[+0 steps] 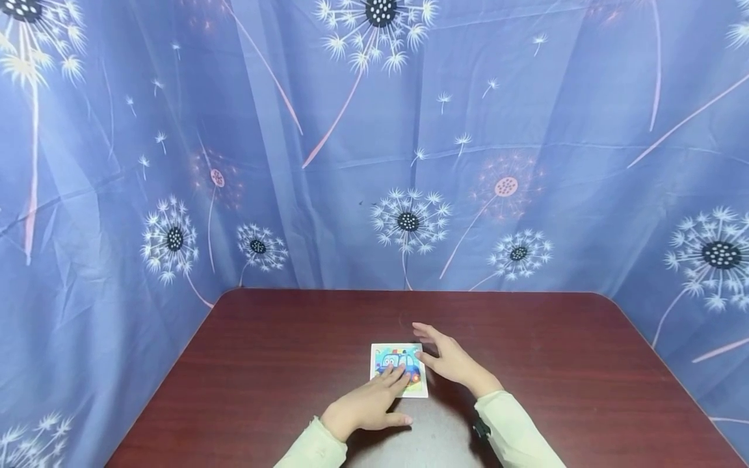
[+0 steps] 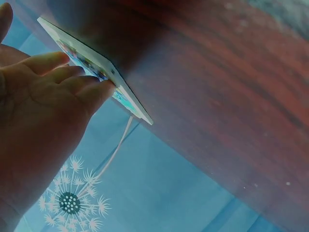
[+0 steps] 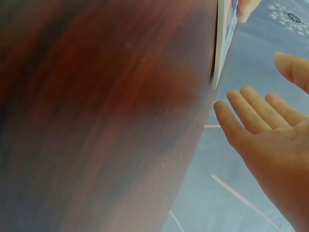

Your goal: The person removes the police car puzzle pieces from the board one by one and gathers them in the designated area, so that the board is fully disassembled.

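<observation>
A small square picture puzzle with a white border [image 1: 400, 348] lies flat on the table and shows a blue cartoon car. My left hand [image 1: 373, 402] reaches over its lower left part, fingers extended with the tips touching the picture. In the left wrist view those fingertips rest on the face of the puzzle [image 2: 99, 58], whose edge looks thin. My right hand [image 1: 449, 359] hovers at the right side of the puzzle, fingers fairly straight and holding nothing. From the right wrist view, this hand [image 3: 273, 128] appears apart from the puzzle [image 3: 221, 43], palm showing.
The dark reddish-brown wooden table [image 1: 281, 344] has rounded far corners. Blue curtains [image 1: 351, 227] printed with dandelions hang behind it and along both sides. A dark band [image 1: 481, 428] sits at the right wrist, by the pale sleeve [image 1: 515, 429].
</observation>
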`<state>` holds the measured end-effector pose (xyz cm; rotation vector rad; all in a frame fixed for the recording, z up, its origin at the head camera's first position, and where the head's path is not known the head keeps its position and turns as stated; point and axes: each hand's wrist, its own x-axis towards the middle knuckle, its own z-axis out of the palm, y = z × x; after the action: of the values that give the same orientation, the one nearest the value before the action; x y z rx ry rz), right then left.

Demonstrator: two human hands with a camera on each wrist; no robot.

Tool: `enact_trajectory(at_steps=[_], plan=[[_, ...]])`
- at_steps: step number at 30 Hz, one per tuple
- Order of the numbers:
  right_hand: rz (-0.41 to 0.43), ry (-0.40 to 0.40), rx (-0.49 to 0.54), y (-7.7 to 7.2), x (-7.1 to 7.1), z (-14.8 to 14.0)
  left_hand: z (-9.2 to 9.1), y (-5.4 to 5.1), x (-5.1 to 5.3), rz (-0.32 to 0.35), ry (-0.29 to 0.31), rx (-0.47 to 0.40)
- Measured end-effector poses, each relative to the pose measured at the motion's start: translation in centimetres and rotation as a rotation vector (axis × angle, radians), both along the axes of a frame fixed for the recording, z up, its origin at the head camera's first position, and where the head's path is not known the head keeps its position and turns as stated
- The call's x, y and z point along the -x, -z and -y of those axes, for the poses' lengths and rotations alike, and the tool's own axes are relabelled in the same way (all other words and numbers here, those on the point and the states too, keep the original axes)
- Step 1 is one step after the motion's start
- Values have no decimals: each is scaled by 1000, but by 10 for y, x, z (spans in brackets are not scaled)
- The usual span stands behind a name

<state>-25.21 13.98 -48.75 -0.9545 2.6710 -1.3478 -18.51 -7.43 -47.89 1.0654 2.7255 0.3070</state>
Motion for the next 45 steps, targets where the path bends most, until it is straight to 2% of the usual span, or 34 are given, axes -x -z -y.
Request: enact_trajectory(at_steps=[8, 13, 17, 22, 30, 35, 39, 45], plan=[[50, -14, 8, -2, 5, 3, 0, 1, -2, 8, -9, 9], [47, -28, 32, -4, 10, 6, -2, 2, -1, 8, -6, 14], [44, -53, 64, -5, 14, 9, -2, 4, 0, -2, -4, 23], [80, -96, 69, -2, 21, 13, -3, 7, 1, -6, -2, 33], [83, -142, 74, 0, 32, 25, -3, 6, 2, 3, -10, 43], [94, -179, 18, 1, 39, 40, -3, 5, 1, 2, -12, 59], [147, -159, -41, 0, 42, 49, -3, 2, 1, -10, -10, 65], [144, -139, -109, 2, 47, 57, -3, 2, -2, -37, -23, 80]])
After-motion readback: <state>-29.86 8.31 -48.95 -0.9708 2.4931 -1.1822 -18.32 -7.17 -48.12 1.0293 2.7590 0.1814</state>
